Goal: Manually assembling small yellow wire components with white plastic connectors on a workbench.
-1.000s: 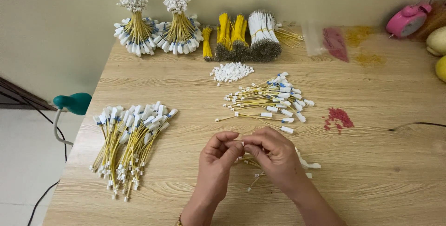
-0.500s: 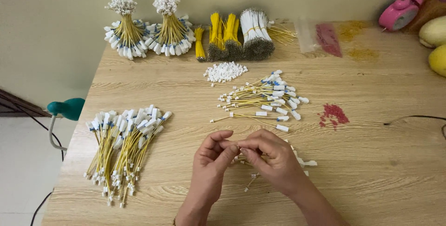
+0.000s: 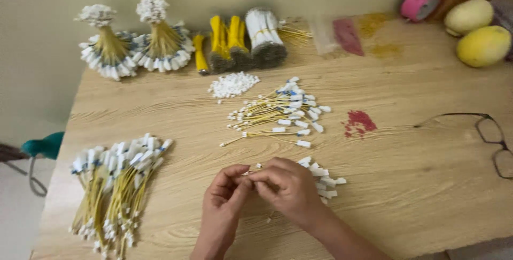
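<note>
Wire: thin yellow wire point(image 3: 250, 173) with a white end, pinched between both hands above the near middle of the table; most of it is hidden by the fingers.
Left hand: left hand point(image 3: 227, 190), fingertips closed on the wire, touching the right hand.
Right hand: right hand point(image 3: 288, 185), thumb and fingers closed on the same wire, knuckles up.
Near pile: white-tipped wires point(image 3: 323, 177) lie just beside and partly under the right hand.
Loose pile: yellow wires point(image 3: 280, 111) with white ends, fanned out beyond the hands, mid-table.
Connectors: small white heap point(image 3: 233, 84) just behind that loose pile.
Left pile: long wires point(image 3: 115, 185) with white tags, well apart to the left.
Back row: 2 flared bundles point(image 3: 133, 46) standing upright, then yellow and white bundles point(image 3: 240, 44) along the far edge.
Stain: red mark point(image 3: 359, 123) right of the loose pile.
Glasses: dark-framed glasses point(image 3: 494, 142) at the right edge.
Fruit: 2 yellow fruits point(image 3: 483, 44) at the far right corner.
Table: wood point(image 3: 417, 185), pale grain.
</note>
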